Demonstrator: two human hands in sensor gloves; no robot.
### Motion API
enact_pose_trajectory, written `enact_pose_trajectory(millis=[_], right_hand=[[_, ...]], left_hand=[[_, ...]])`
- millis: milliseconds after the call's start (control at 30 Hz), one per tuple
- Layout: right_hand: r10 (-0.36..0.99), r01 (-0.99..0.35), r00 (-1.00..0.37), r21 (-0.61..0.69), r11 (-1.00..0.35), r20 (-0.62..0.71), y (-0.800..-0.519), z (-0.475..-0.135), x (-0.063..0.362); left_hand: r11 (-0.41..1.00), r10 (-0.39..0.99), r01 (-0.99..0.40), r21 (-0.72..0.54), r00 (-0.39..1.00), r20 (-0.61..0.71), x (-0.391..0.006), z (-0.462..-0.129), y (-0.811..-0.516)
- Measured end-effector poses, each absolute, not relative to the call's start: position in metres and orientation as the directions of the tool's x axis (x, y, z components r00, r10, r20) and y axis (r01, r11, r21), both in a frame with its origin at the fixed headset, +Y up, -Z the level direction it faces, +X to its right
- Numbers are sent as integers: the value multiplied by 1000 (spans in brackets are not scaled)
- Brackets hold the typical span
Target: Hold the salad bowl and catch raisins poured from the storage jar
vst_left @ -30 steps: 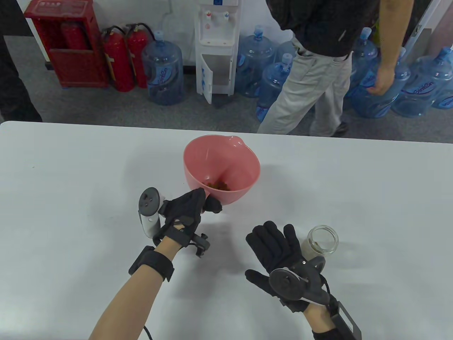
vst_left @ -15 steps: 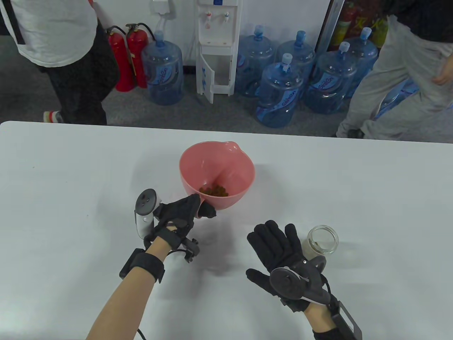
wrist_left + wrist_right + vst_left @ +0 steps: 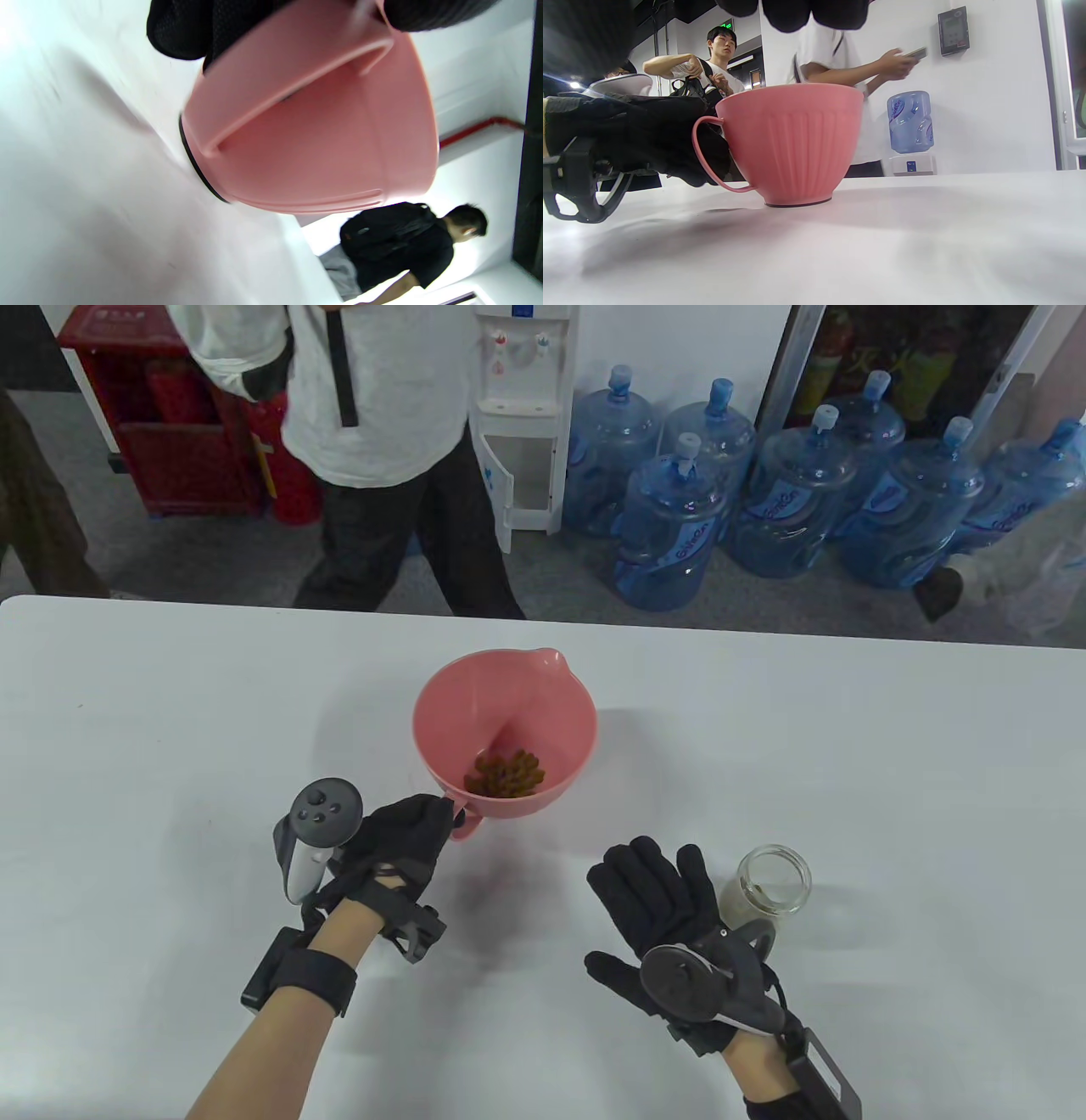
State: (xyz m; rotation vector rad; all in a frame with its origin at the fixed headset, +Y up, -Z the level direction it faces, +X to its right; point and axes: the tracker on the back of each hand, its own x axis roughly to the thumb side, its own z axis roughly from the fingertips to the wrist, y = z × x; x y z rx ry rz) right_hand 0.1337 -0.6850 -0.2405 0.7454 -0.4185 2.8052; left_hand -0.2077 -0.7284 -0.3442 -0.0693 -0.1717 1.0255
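At the bottom right of the table view the right hand (image 3: 657, 891) lies flat on the table (image 3: 891, 780), fingers spread and holding nothing. The jar (image 3: 770, 886) stands just beside it on its right, upright with its mouth open; whether glove and glass touch cannot be told. At the lower left of that view the left hand (image 3: 394, 840) grips the handle (image 3: 462, 823) of the bowl (image 3: 543, 704), which sits above and to the right of it near the middle of the frame. A small heap of raisins (image 3: 505, 774) lies in the bottom of the bowl. The bowl's spout (image 3: 543, 655) points toward the top of the frame, away from both hands.

The right wrist view shows what the overhead view cannot: the bowl (image 3: 791, 144) stands level with its dark base ring flat on the table (image 3: 925, 241), its wall is ribbed, and the left hand (image 3: 640, 135) reaches through the thin loop handle (image 3: 706, 156) from the left of the frame. The raisins are hidden there behind the wall. The left wrist view, turned nearly on its side, shows the bowl (image 3: 322, 140) from outside and below the handle (image 3: 297, 80), with gloved fingers (image 3: 182, 29) closed on the handle at the top edge. The jar and the right hand show in the table view only.

Beyond the table, water bottles (image 3: 670, 534) stand on the floor at the upper right, and a person in a white shirt (image 3: 373, 398) stands at the upper left.
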Motion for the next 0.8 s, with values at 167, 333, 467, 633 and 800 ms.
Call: enact_pose_trajectory(millis=[167,333,467,633,800], right_hand=[[137,-277,-847,-206,-939,514,-687,-241,133],[160,-298,-842,-198,-934,515,-688,-241,132],[194,-333,-828,-183,-925,527,-687,-239,129],[212,-351,-811,-163,-922,545,-688,-236,125],[209,-344,-808,-154,-926,550,-690,-236,122]], left_hand=[[697,706,-716,-45,674,217,-225,-322,-704],[833,505,-552,32,784,362,-229,-290,-678],[887,392,-459,43,800,454,-221,-264,-670],[929,291,-369,41,791,538,-208,-232,-675],[944,252,-327,37,791,558,-204,-218,-690]])
